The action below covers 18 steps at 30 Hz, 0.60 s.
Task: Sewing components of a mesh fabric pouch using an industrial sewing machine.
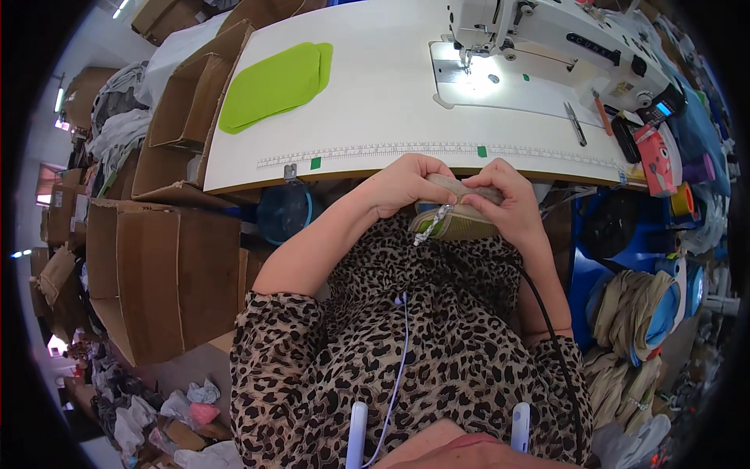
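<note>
White sewing table [375, 102] beyond both hands, flat and smooth, ruler strip along its near edge. White sewing machine [547, 39] up and right of the right hand, lamp lit at the needle. Brown cardboard boxes [172, 266] well left of the left hand. Lime-green cut panels [273, 82], rounded corners, stacked flat up-left of the hands. Small khaki fabric pouch [457, 215], metal zipper, green lining edge, pinched between hands. Left hand [406, 184] clamped on its left end; right hand [508, 199] clamped on top right.
</note>
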Each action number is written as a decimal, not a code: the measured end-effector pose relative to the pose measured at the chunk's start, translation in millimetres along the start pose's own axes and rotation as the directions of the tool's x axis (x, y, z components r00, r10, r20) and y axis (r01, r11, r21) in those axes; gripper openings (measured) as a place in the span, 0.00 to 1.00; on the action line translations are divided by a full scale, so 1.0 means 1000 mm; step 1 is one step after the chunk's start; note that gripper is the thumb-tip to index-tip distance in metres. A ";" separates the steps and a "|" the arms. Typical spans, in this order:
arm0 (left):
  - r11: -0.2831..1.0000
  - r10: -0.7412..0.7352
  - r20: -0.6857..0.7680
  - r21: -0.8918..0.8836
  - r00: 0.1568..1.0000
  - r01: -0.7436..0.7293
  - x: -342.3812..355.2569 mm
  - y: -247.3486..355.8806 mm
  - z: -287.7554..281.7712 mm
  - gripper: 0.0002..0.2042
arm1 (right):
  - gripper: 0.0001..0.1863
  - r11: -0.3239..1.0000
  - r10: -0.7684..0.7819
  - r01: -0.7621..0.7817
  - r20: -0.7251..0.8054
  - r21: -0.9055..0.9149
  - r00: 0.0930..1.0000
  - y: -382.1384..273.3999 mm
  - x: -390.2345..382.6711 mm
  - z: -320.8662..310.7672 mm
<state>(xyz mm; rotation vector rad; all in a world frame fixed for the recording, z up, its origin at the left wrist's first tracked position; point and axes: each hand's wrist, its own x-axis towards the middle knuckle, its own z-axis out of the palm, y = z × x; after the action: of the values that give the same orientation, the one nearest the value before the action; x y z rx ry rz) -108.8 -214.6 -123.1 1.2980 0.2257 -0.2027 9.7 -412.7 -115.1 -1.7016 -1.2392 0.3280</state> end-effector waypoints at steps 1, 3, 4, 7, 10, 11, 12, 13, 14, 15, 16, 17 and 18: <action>1.000 0.001 -0.002 -0.002 1.000 -0.001 -0.001 0.001 0.000 0.11 | 0.12 1.000 -0.003 0.003 -0.012 0.003 1.000 -0.001 0.000 0.000; 0.999 -0.003 0.004 -0.049 1.000 0.003 -0.003 0.005 0.002 0.11 | 0.11 1.000 -0.007 0.007 -0.021 0.008 1.000 -0.002 0.000 0.000; 0.999 -0.003 0.002 -0.050 1.000 0.003 -0.004 0.004 0.003 0.11 | 0.11 0.999 -0.023 0.022 -0.018 -0.027 1.000 -0.003 0.000 0.001; 0.991 0.033 -0.063 0.134 0.997 -0.024 -0.008 0.003 0.005 0.11 | 0.10 0.995 -0.048 0.047 -0.006 -0.085 0.999 -0.004 -0.001 0.002; 0.870 0.144 -0.128 0.488 0.981 -0.064 -0.018 0.016 0.013 0.12 | 0.09 0.994 -0.049 0.051 0.022 -0.100 0.999 -0.002 -0.003 0.003; 0.827 0.173 -0.127 0.557 0.977 -0.075 -0.023 0.025 0.016 0.11 | 0.08 0.995 -0.043 0.047 0.043 -0.093 0.998 -0.001 -0.004 0.004; 0.779 0.202 -0.123 0.622 0.972 -0.083 -0.026 0.030 0.018 0.11 | 0.08 0.995 -0.039 0.043 0.044 -0.092 0.998 -0.001 -0.004 0.004; 0.781 0.197 -0.123 0.619 0.973 -0.081 -0.025 0.029 0.017 0.11 | 0.08 0.994 -0.036 0.040 0.042 -0.097 0.998 -0.001 -0.005 0.005; 0.724 0.253 -0.091 0.678 0.963 -0.126 -0.027 0.031 0.017 0.10 | 0.07 0.994 -0.043 0.046 0.038 -0.102 0.998 -0.003 -0.005 0.005; 0.662 0.304 -0.056 0.731 0.951 -0.169 -0.029 0.032 0.017 0.09 | 0.07 0.994 -0.047 0.051 0.038 -0.101 0.998 -0.005 -0.004 0.006; 0.659 0.307 -0.057 0.733 0.950 -0.169 -0.031 0.034 0.018 0.09 | 0.07 0.991 -0.066 0.069 0.032 -0.114 0.997 -0.007 -0.004 0.006; 0.609 0.324 -0.053 0.776 0.944 -0.165 -0.031 0.035 0.018 0.08 | 0.06 0.989 -0.076 0.079 0.027 -0.127 0.997 -0.007 -0.004 0.006; 0.555 0.342 -0.048 0.816 0.938 -0.161 -0.031 0.036 0.017 0.07 | 0.06 0.989 -0.072 0.075 0.027 -0.127 0.997 -0.007 -0.003 0.005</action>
<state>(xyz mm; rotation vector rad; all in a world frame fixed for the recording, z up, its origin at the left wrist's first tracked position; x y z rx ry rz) -128.0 -221.0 -77.0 2.2673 0.1061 0.1104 0.6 -412.5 -112.7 -1.7601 -1.3605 0.2276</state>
